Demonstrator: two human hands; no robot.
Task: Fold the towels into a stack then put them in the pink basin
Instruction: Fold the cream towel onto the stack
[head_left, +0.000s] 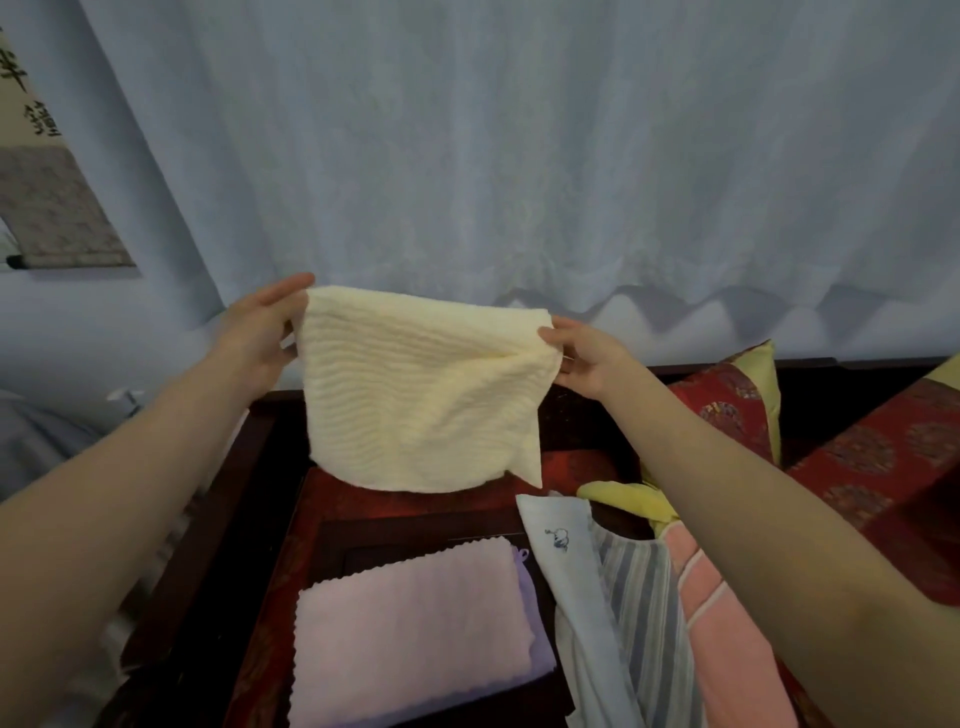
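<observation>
A cream ribbed towel (421, 395) hangs in the air in front of me, held by its two top corners. My left hand (260, 332) pinches the left corner and my right hand (582, 353) pinches the right corner. Below it, a folded pale pink towel lies on a lilac one (410, 634) on the dark wooden tray. To the right lie several unfolded towels: a white one with a small blue print (561, 545), a grey striped one (644, 613), a pink one (727, 649) and a yellow one (628, 499). No pink basin is in view.
A dark wooden tray (332, 540) rests on red patterned fabric. Red and yellow cushions (727, 400) lean at the right. A pale curtain (519, 156) hangs behind, and a wall scroll (47, 208) is at the far left.
</observation>
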